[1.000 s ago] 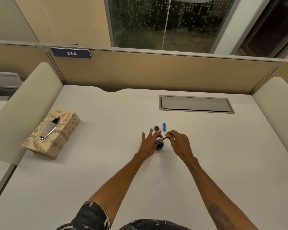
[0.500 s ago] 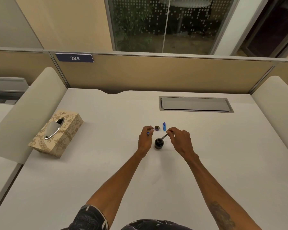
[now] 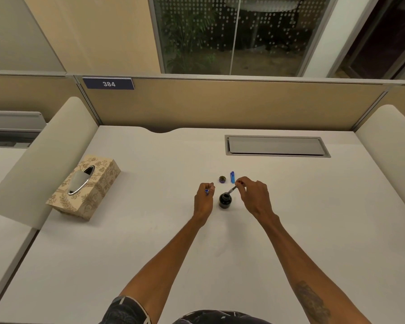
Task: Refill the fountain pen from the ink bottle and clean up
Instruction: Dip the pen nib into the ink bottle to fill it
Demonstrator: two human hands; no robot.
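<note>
A small dark ink bottle point(image 3: 225, 200) stands open on the white desk point(image 3: 150, 242) between my hands. My right hand point(image 3: 253, 195) pinches the thin nib section of the pen point(image 3: 232, 189), which slants down with its tip at the bottle's mouth. My left hand point(image 3: 204, 199) is closed around a small blue pen part point(image 3: 207, 191), a little left of the bottle and not touching it. The bottle's round cap point(image 3: 222, 179) lies just behind the bottle. A blue pen cap point(image 3: 232, 177) lies beside the round cap.
A patterned tissue box point(image 3: 84, 187) sits at the desk's left side. A grey cable hatch point(image 3: 276, 146) is set into the desk at the back right. Curved side dividers point(image 3: 40, 155) and a tan partition point(image 3: 220, 106) bound the desk.
My left hand has let go of the ink bottle and drawn left, closing on the blue pen part. My right hand stays at the bottle's mouth with the nib section.
</note>
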